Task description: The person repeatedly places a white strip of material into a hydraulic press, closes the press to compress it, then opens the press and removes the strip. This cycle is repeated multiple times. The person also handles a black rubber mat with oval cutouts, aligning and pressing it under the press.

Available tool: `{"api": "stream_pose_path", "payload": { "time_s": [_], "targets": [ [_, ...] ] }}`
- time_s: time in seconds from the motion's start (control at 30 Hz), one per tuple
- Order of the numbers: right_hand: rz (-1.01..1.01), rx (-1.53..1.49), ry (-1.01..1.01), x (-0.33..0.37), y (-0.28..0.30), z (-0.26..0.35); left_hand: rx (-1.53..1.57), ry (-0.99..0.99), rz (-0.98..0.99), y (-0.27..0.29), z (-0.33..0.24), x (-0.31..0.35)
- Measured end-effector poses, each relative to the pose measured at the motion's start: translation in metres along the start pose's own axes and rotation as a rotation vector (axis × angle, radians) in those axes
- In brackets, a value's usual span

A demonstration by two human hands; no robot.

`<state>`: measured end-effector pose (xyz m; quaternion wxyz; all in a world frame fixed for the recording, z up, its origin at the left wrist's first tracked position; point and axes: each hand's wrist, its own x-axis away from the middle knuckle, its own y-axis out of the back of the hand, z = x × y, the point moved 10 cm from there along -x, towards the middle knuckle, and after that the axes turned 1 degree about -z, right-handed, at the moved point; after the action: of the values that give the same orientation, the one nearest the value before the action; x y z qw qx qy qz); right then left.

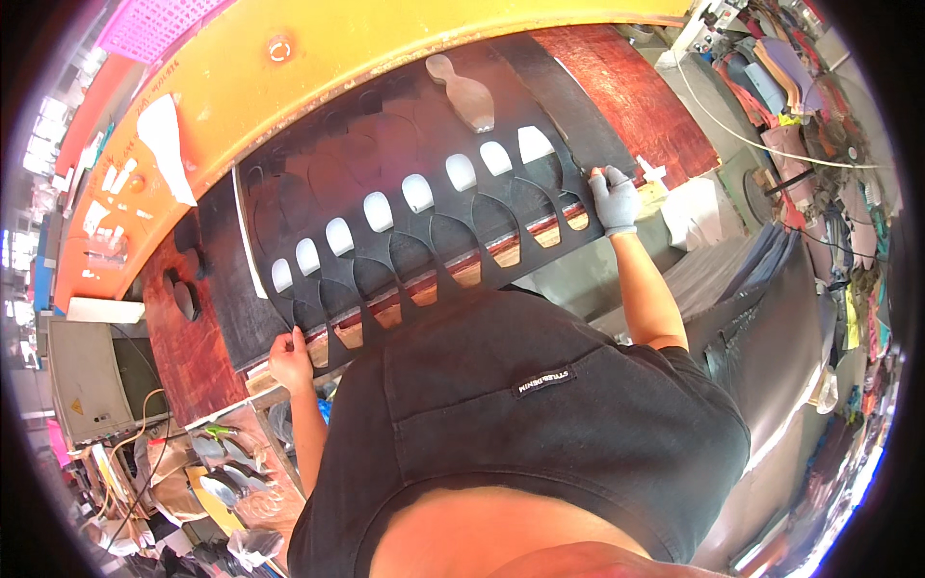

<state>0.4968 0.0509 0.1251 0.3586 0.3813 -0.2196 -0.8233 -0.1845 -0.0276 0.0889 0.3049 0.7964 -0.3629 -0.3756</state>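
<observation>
A large black sheet (424,217) with rows of sole-shaped cut-outs lies across a reddish cutting board (631,87) under an orange machine beam (318,67). My bare left hand (289,358) grips the sheet's near left corner. My right hand (614,199), in a grey glove, holds the sheet's near right edge. A metal sole-shaped cutting die (465,93) rests on the sheet near its far side. My black shirt fills the lower middle of the view.
A beige machine box (92,380) stands at the left. Cut grey pieces (217,467) are piled at the lower left. Dark stacked sheets (761,289) and heaps of coloured material (800,87) lie to the right. A pink crate (154,24) sits at the top left.
</observation>
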Motion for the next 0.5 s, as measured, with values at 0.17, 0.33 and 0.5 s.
{"api": "stream_pose_path", "payload": {
  "time_s": [0.17, 0.33, 0.5],
  "targets": [
    [0.034, -0.04, 0.052, 0.005, -0.01, -0.006, 0.003, 0.014, 0.061, -0.025, 0.003, 0.001],
    [0.23, -0.289, 0.068, -0.004, -0.019, 0.016, -0.033, 0.013, 0.092, -0.03, 0.014, 0.015],
    [0.106, -0.498, 0.293, -0.089, 0.006, 0.1, -0.083, 0.064, 0.042, -0.042, 0.038, 0.004]
  ]
}}
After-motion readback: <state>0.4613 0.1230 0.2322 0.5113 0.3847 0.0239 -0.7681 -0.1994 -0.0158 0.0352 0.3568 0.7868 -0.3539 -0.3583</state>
